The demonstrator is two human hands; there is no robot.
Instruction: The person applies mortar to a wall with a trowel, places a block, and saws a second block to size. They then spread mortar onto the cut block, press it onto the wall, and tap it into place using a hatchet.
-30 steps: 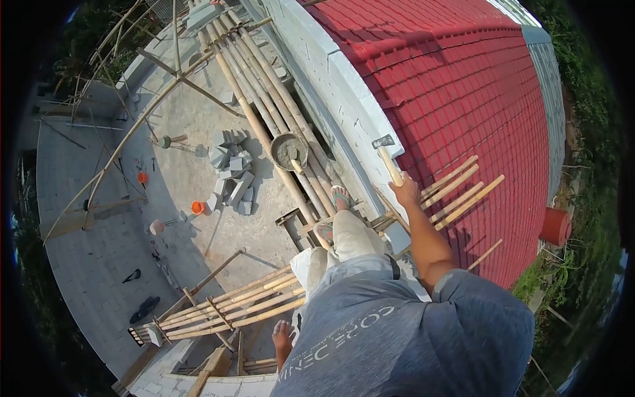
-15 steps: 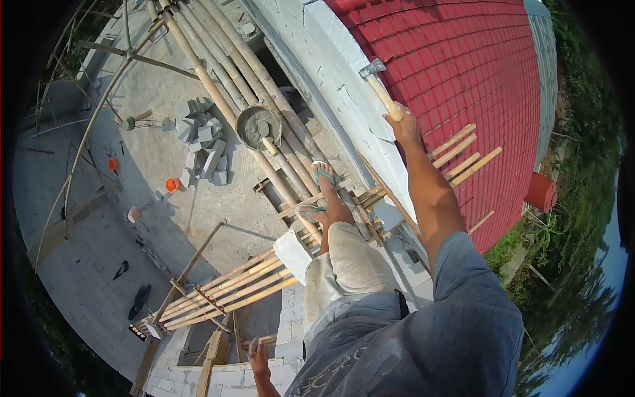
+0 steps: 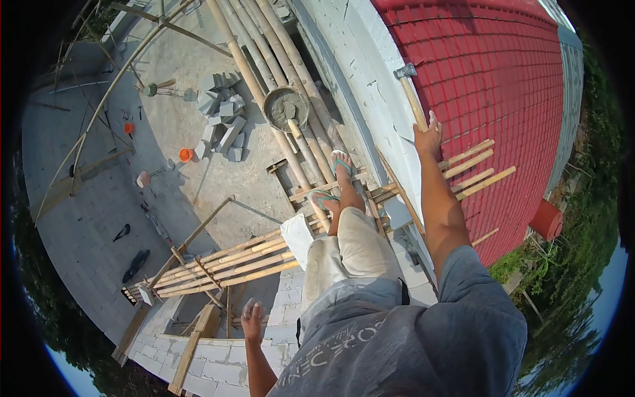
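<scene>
My right hand (image 3: 428, 137) is closed around the wooden handle of a hatchet (image 3: 412, 99), at arm's length over the pale wall top. The hatchet's grey metal head points away from me, beside the edge of the red tiled roof (image 3: 476, 79). Low in the view, my left hand (image 3: 252, 321) hangs with loosely bent fingers and nothing visible in it, above the block wall and near the bamboo poles (image 3: 225, 268). A round pan of wet mortar (image 3: 284, 106) rests on the long poles ahead of my feet, with a wooden-handled tool (image 3: 295, 130) in it.
My sandalled feet (image 3: 334, 185) stand on bamboo poles high above a concrete floor (image 3: 172, 126). Down there lie a heap of grey blocks (image 3: 228, 126) and an orange bucket (image 3: 186, 155). Bamboo ends (image 3: 486, 178) stick out over the roof. A white block (image 3: 297, 237) sits beside my leg.
The camera view has turned, so the surroundings sit further right. My left hand has risen further into view. My right hand still grips the hatchet by the wall top.
</scene>
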